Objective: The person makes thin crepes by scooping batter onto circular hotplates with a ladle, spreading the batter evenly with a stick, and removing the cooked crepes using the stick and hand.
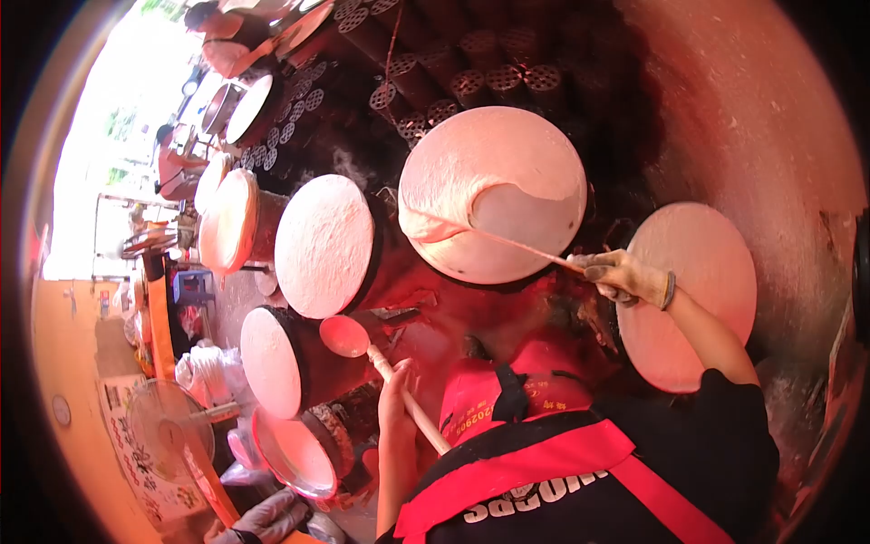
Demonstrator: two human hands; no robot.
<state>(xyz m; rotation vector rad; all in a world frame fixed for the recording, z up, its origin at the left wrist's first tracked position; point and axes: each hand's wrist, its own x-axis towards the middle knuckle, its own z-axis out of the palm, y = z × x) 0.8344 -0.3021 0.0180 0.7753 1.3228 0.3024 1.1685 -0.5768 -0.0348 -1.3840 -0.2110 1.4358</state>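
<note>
A thin tool with a long handle (526, 247) is in my right hand (630, 275), which wears a pale work glove and is closed around it. Its far end reaches under a folded edge of a pale sheet of batter or dough (471, 150). That sheet covers much of a large round griddle (530, 222), and a bare grey patch shows where it is pulled back. My left hand (397, 394) grips the pale handle of a ladle, whose round reddish bowl (344, 336) points up and away from me, beside the griddle.
More round pale-topped griddles stand to the left (323, 245) and right (689, 272). Perforated coal briquettes (544, 80) are stacked behind. A bucket of pale liquid (294, 453), a fan (172, 422) and another person's gloved hand (272, 521) are at lower left. Other people (236, 45) work farther back.
</note>
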